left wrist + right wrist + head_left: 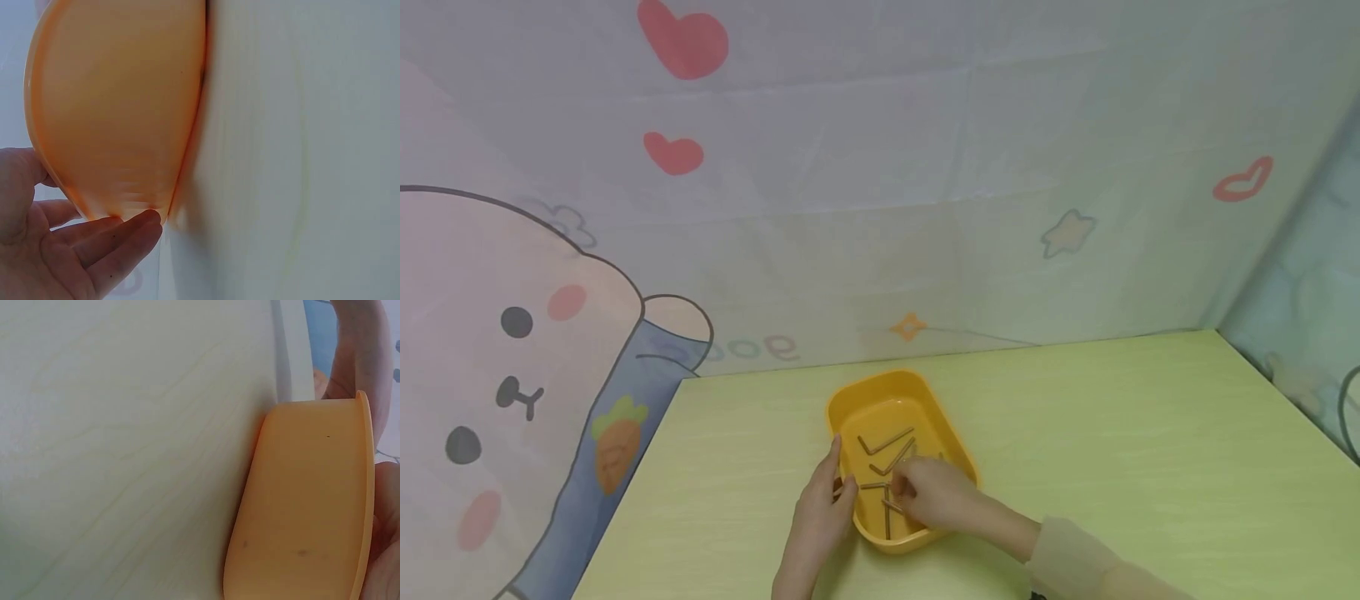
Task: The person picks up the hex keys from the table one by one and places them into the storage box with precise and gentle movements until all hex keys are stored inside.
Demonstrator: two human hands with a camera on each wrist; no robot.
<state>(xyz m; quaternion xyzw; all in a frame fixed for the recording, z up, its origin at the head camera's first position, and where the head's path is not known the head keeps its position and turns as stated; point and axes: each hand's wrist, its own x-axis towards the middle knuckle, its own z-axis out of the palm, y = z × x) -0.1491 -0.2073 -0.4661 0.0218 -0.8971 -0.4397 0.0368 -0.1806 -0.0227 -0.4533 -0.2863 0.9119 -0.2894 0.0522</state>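
A yellow plastic tray (880,392) stands on the table, holding several L-shaped metal hex keys (891,442). My left hand (822,508) grips its left side, thumb at the rim and fingers against the outer wall. The left wrist view shows the fingertips (147,219) pressed to that wall. Reaching over the right side, my right hand (936,492) has its fingers curled down among the keys. I cannot tell whether a key is pinched there. In the right wrist view the tray wall (306,500) hides the fingertips of the right hand (384,544).
The pale yellow-green table (1112,450) extends to both sides of the tray. Behind it hangs a printed cloth (880,167) with hearts and a cartoon bear. A dark cable (1347,417) hangs at the far right edge.
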